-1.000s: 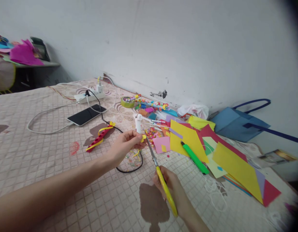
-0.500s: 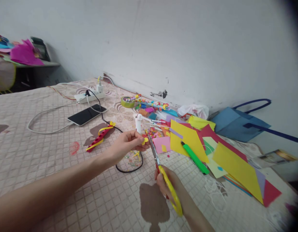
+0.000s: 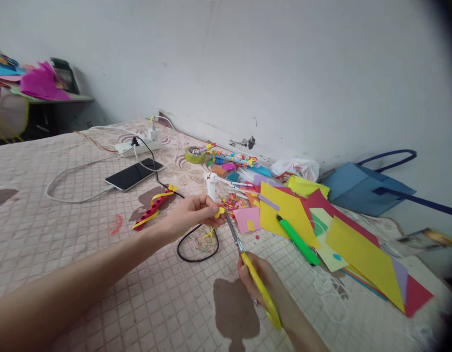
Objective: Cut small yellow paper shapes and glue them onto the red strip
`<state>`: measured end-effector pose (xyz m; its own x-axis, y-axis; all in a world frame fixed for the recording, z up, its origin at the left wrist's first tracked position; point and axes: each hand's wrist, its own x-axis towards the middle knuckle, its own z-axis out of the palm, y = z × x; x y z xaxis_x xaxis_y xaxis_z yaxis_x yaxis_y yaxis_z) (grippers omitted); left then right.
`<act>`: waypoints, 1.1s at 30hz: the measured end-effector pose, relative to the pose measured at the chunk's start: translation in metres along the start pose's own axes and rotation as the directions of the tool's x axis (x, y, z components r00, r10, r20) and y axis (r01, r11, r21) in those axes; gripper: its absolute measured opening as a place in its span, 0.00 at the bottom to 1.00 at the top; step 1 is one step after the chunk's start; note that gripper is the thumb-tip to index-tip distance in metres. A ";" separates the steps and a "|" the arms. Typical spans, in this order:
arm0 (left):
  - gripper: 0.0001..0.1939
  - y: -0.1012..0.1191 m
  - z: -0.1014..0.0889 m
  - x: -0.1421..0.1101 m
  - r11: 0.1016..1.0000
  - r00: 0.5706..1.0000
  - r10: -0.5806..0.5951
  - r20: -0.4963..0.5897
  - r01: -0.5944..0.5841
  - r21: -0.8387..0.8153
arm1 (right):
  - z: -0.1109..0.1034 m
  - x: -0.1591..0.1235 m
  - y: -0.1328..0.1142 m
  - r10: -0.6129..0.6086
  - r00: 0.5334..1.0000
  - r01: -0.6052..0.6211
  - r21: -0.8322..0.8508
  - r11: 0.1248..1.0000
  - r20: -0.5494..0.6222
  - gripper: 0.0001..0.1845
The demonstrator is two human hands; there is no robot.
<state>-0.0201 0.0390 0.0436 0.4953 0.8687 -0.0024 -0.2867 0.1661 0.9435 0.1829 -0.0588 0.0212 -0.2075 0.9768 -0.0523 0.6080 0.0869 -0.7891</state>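
My left hand [image 3: 199, 213] pinches a small yellow piece of paper [image 3: 219, 212] between thumb and fingertips. From the lower right, my right hand [image 3: 260, 278] grips scissors [image 3: 260, 289] with yellow handles. Their blades point up and left, with the tips right beside the yellow piece; whether they touch it I cannot tell. Behind my left hand stands a white glue gun [image 3: 211, 185]. A red paper strip wound with a yellow ribbon [image 3: 152, 210] lies left of my left hand. Small yellow scraps [image 3: 208, 234] lie below it, inside a loop of black cable [image 3: 197, 261].
Coloured paper sheets [image 3: 361, 259] and a green cutter [image 3: 298, 240] lie on the right, near white string [image 3: 330, 293]. A blue bag [image 3: 365, 188] leans by the wall. A phone [image 3: 133, 175] and a power strip [image 3: 140, 146] with cables lie at left. Tape [image 3: 195, 154] sits behind.
The scissor blades look closer together, and the handles too. My left hand still holds the yellow piece in nearly the same place. The whole view has shifted slightly.
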 end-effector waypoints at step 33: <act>0.08 0.002 -0.008 0.004 1.000 0.995 0.017 0.101 -0.017 -0.006 | 0.006 0.000 0.011 0.042 0.998 -0.047 0.142 0.989 0.041 0.21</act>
<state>-0.0248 0.0465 0.0425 0.5704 0.8200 0.0474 -0.2999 0.1542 0.9414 0.1848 -0.0590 0.0092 -0.2135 0.9707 -0.1105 0.5025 0.0121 -0.8645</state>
